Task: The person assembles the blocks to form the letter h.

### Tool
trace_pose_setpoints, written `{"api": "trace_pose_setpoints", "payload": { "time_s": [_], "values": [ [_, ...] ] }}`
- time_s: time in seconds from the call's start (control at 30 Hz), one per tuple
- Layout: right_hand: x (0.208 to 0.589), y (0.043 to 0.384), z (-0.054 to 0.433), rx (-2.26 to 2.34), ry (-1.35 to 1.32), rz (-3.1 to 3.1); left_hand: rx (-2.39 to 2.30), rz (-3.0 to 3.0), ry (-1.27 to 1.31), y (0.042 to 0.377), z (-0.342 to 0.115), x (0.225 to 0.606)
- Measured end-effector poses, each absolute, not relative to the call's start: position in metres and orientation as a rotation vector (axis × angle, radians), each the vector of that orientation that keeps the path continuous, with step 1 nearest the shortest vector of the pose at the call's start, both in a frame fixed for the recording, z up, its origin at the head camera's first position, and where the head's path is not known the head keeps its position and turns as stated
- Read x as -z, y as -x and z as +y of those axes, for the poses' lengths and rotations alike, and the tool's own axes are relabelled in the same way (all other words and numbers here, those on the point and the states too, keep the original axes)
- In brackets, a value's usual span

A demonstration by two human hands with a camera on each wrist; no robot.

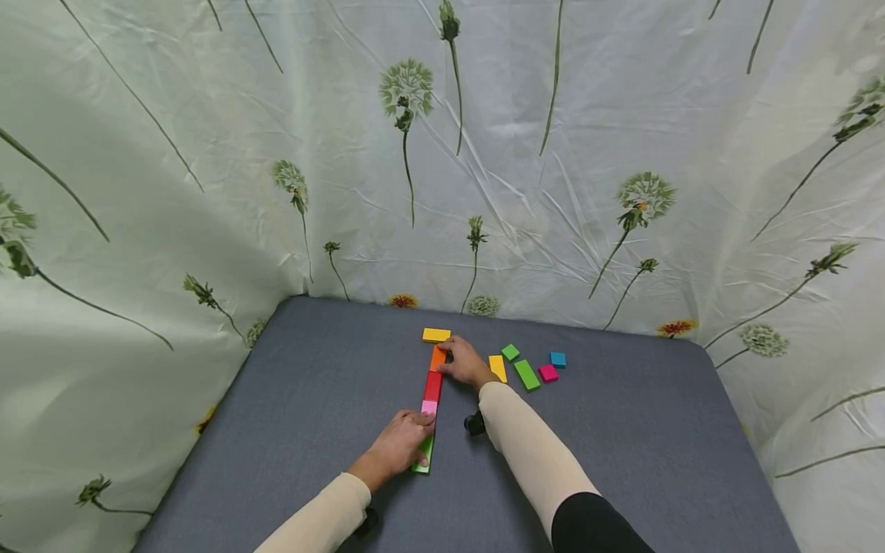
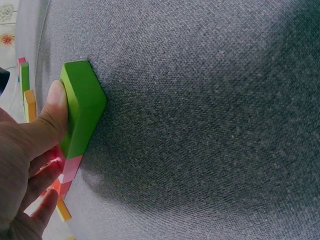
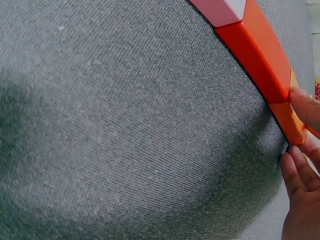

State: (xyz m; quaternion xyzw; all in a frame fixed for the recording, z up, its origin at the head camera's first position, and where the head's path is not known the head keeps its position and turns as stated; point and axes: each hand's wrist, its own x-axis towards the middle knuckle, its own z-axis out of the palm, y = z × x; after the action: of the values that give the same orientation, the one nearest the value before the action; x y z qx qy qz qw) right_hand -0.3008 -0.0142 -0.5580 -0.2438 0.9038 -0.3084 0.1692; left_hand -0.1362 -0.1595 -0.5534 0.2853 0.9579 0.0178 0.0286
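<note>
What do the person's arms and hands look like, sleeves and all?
Both hands, left and right, are bare, without gloves. Plain cream sleeves, left and right, reach about to the wrists. Black fabric covers the right arm higher up. Small dark objects show by the left wrist and right wrist.

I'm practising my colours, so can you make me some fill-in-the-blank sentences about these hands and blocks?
1. The thumb of the left hand touches a ____ block.
2. The right hand touches the ____ block between the red block and the crosswise yellow block.
3. The block touching the red block's other end is ____.
4. Farthest right, beside the magenta block, lies a ____ block.

Missing words: green; orange; pink; blue.
</note>
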Motion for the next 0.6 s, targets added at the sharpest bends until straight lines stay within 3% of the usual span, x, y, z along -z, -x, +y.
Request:
{"api": "trace_pose_setpoints", "payload": {
  "time_s": [0.6],
  "values": [
    [0.5601, 0.2993, -0.0141, 0.913, 0.714, 2.589, -0.057, 2.983, -0.895, 0.1356, -0.1592, 0.5541]
  ]
}}
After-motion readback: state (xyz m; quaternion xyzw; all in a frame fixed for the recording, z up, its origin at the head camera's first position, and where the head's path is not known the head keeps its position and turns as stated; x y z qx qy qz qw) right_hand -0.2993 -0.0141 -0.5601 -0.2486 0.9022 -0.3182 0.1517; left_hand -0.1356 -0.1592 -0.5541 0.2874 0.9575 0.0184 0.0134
